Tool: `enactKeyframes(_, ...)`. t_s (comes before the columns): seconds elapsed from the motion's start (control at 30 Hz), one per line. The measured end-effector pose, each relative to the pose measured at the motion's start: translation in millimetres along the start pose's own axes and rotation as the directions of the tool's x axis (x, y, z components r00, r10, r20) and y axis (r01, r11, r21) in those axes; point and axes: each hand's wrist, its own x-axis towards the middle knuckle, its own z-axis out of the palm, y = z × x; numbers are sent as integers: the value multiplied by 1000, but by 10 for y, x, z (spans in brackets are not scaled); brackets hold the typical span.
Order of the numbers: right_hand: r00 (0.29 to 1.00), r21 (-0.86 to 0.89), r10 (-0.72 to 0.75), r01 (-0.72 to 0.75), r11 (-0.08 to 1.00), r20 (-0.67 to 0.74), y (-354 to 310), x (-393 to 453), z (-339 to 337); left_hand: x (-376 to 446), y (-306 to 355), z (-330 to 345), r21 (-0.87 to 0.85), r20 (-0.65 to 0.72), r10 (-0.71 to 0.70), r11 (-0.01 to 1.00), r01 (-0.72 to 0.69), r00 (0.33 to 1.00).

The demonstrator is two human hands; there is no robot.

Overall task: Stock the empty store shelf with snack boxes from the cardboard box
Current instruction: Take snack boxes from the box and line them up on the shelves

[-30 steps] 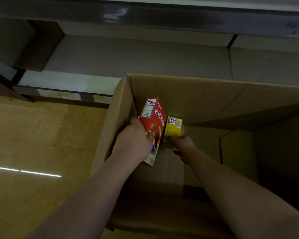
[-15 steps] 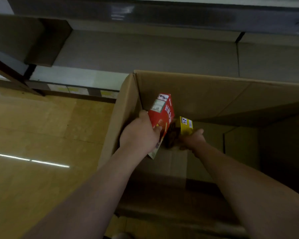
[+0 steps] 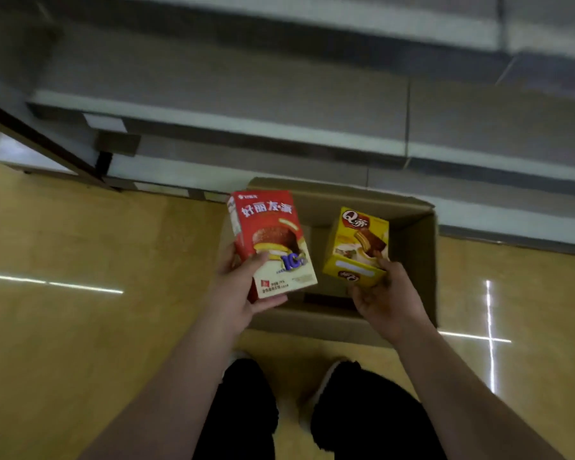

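Above the open cardboard box (image 3: 415, 260) on the floor, head view: red snack box (image 3: 271, 242) is gripped at its lower edge by the left hand (image 3: 243, 293); yellow snack box (image 3: 357, 247) is gripped from below by the right hand (image 3: 387, 297). Shelf (image 3: 246, 104) seen beyond, blurred.

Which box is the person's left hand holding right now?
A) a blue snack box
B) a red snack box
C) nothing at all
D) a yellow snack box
B: the left hand grips the red snack box by its lower edge above the cardboard box, while the right hand holds the yellow snack box.
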Motion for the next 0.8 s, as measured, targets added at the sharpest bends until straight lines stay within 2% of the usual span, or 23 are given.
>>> enactKeyframes(0.1,989,131,-79,63,989,122,-292,-877,87,-807,372,182,37,92,166,985,-170,982)
enactKeyframes(0.2,939,222,-200,139,965,281,-625,-1640,232,-1531,835,410,20,149,356,932,-363,923)
enactKeyframes(0.3,887,210,-305,244,947,345,-952,-2242,526,-2111,1267,646,-42,151,545,837,-546,825)
enactKeyframes(0.4,819,142,-428,406,903,382,-1271,-2732,834,-2589,1641,842,-131,178,640,768,-626,748)
enactKeyframes(0.53,644,142,-610,625,768,462,-1595,-3441,1189,-3219,2155,952,-199,246,747,662,-723,617)
enactKeyframes(0.6,550,177,-651,677,715,523,-1689,-3793,1322,-3510,2369,941,-235,268,803,591,-772,533)
enactKeyframes(0.8,323,291,-709,747,597,627,-1816,-4499,1446,-4101,2750,897,-288,271,887,445,-848,373)
